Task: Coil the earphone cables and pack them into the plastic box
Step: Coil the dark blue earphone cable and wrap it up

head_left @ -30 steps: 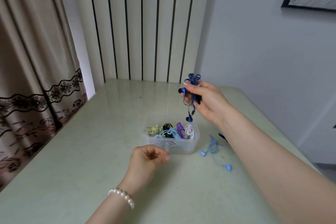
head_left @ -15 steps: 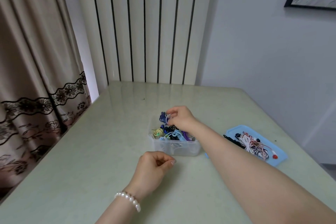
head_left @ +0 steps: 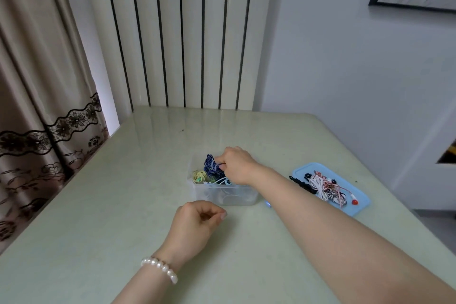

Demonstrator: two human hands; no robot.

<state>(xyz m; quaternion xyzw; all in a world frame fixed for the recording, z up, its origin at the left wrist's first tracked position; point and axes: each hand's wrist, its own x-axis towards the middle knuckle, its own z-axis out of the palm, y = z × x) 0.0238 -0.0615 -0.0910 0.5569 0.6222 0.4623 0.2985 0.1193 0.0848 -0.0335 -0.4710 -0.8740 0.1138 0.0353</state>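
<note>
Right hand [head_left: 238,164]: pinched on the dark blue earphone coil [head_left: 211,168], pressed into the clear plastic box [head_left: 222,196] for packing.
Left hand [head_left: 197,221]: loosely curled, apparently empty.

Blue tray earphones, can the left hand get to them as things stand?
Probably not easily: the right forearm lies across the path between the left hand and the blue tray, and the clear box sits between too.

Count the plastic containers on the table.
2: a clear plastic box at centre, under the right hand, and a light blue plastic tray to its right. None appear hidden.
</note>
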